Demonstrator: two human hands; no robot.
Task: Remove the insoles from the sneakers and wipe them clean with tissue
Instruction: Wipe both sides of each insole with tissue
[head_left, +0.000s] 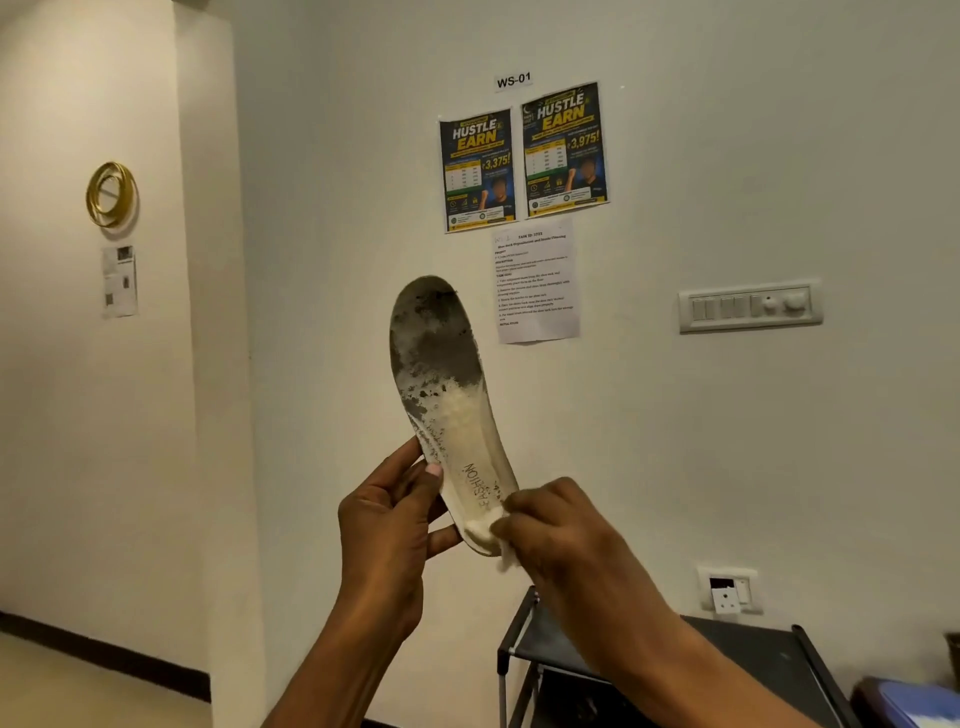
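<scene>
Pinching insole (441, 374) (left fingers (423, 480)), right fingers (519, 506) pressing tissue (508, 560).

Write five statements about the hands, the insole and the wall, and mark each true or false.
1. The left hand holds the cream insole with a dark grey toe end near its heel. True.
2. The right hand is empty. False: it pinches a white tissue against the insole's heel.
3. The insole's toe end points down. False: it points up.
4. Two dark posters hang on the wall above a white printed sheet. True.
5. The insole lies on the black shoe rack. False: the hands hold it in the air.
</scene>
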